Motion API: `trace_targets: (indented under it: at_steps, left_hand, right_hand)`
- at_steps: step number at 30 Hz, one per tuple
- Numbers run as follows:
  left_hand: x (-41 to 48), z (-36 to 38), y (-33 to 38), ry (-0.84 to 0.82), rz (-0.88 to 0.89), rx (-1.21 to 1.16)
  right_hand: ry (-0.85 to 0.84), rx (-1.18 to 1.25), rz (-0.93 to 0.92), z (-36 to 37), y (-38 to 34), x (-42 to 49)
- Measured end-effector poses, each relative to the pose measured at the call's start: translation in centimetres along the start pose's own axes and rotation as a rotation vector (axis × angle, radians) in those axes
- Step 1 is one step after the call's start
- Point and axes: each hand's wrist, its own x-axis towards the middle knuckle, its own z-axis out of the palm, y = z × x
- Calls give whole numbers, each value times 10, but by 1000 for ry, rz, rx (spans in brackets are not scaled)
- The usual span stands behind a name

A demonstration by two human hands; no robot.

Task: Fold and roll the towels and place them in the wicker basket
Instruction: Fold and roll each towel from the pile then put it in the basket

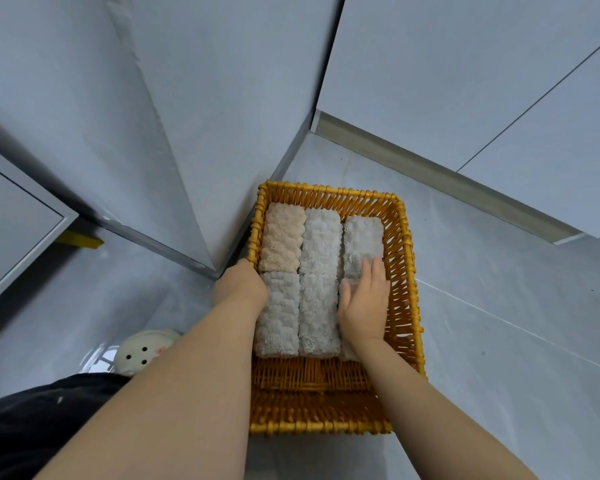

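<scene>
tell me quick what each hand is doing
Left hand: at the left rim of the basket, fingers hidden, cannot tell.
Right hand: open, fingers flat on a grey towel.

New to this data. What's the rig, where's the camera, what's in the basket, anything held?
No machine here: a person works with two bare hands. The one picture comes from a wide-angle camera worn on their head, looking down. A wicker basket stands on a grey tiled floor by a wall corner. Inside lie rolled towels in three rows: one beige towel at far left, the others grey. The right hand lies flat, fingers straight, on the right row. The left hand is at the basket's left wall; its fingers are hidden, so whether it holds anything cannot be told.
</scene>
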Motion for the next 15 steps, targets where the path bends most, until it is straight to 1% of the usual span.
trace_targets:
  at_steps: [3, 6, 10, 15]
  left_hand:
    - [3, 1, -2, -7, 3, -1]
    - [6, 3, -4, -8, 10, -14]
    - [5, 3, -2, -4, 6, -14]
    - [-2, 0, -1, -4, 3, -15]
  right_hand:
    - [-215, -106, 33, 21, 8, 10]
    - [-308, -200, 70, 36, 15, 14]
    - [-359, -295, 73, 43, 15, 18]
    - [-339, -322, 70, 34, 5, 16]
